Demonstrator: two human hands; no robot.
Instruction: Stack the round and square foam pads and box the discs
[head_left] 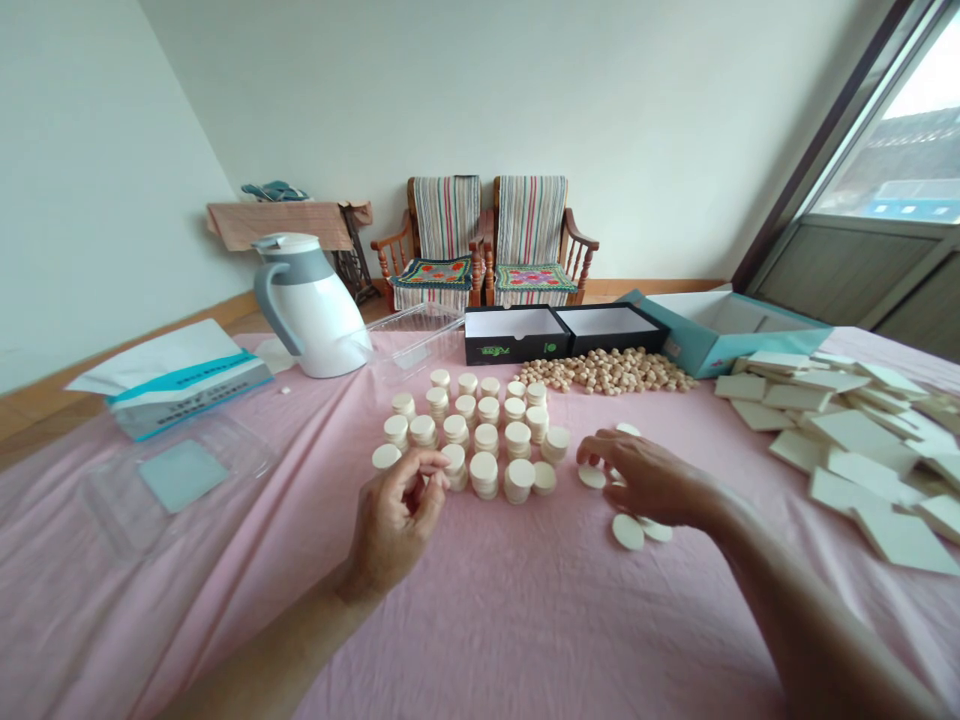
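Several short stacks of pale round wooden discs [483, 470] stand in rough rows on the pink cloth. My left hand [394, 515] is at their near left side, fingers curled in and thumb close to the index finger. Nothing shows between them, and the fingertips are close to a front stack [454, 460]. To the right of the stacks, my right hand [649, 478] hangs low over loose discs, its fingers apart and bent down. A loose disc [592, 478] lies under its fingertips, and another disc [628, 532] lies nearer me. The hand partly covers other discs.
Small wooden pieces [607, 371] are heaped behind the stacks, before black boxes [516, 348] and a blue box [739, 345]. Square pale tiles [862, 440] pile up at right. A white jug [319, 315], tissue pack [191, 385] and clear plastic tray [247, 450] are left.
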